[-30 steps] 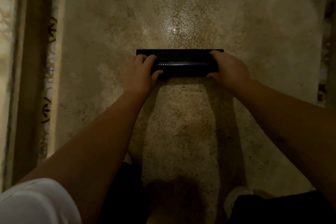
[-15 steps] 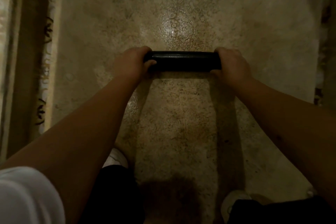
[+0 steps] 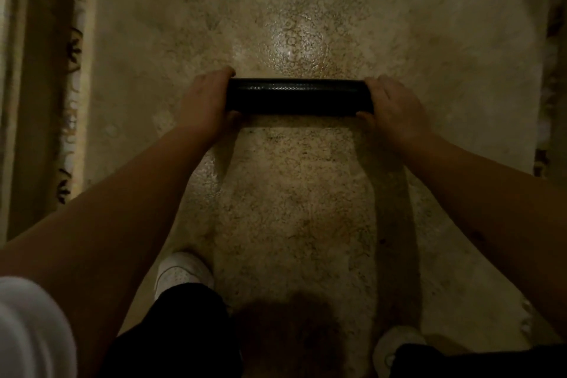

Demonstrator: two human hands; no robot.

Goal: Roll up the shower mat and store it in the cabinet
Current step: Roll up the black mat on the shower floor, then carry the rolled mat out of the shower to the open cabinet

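Note:
The shower mat (image 3: 296, 97) is a tight black textured roll, lying crosswise on the speckled beige floor straight ahead of me. My left hand (image 3: 207, 101) grips its left end, fingers over the top and thumb below. My right hand (image 3: 394, 107) grips its right end the same way. No flat part of the mat shows. No cabinet is in view.
The stone floor (image 3: 294, 209) is glossy with a light glare just beyond the roll. A raised ledge with patterned tile trim (image 3: 72, 101) runs along the left side, and patterned tiles edge the right. My white shoes (image 3: 181, 271) stand at the bottom.
One second ago a flat strip of mat still showed beyond the roll; now it is fully wound into a cylinder. Both hands shifted outward onto the roll's ends.

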